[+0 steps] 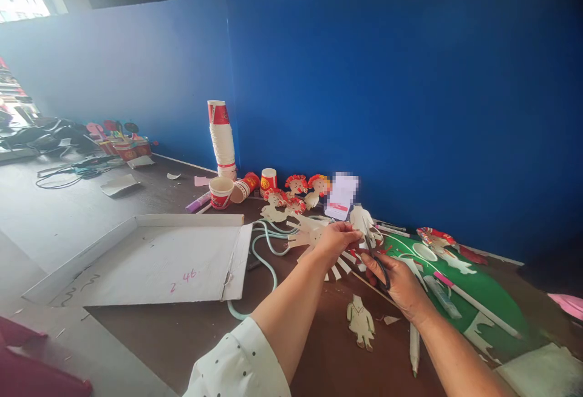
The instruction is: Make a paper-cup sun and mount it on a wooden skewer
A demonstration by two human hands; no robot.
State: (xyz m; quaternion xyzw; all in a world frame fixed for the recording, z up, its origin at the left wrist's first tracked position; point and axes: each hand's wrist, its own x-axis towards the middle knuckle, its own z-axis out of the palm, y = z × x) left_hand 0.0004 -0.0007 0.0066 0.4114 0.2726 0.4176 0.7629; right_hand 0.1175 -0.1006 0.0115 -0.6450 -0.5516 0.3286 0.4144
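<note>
My left hand (336, 240) is closed, pinching the edge of a white paper cut-out (362, 220) shaped like a small body. In my right hand (403, 285) is a pair of scissors (383, 272), fingers wrapped round the dark handles. The blades point up and away, close against the paper at my left fingertips. Partly hidden behind my left hand is a white paper cup (304, 231) cut into spread strips. Below my hands, another paper figure (361, 322) with a drawn outline lies flat on the brown table.
Left of my arm lies a shallow white box lid (155, 263). Behind it rise stacked paper cups (222, 142) before a blue partition (387, 93). Red-trimmed paper figures (296, 184) cluster beyond my hands. A green mat (494, 291) at right holds a pink-capped marker (476, 304) and scraps.
</note>
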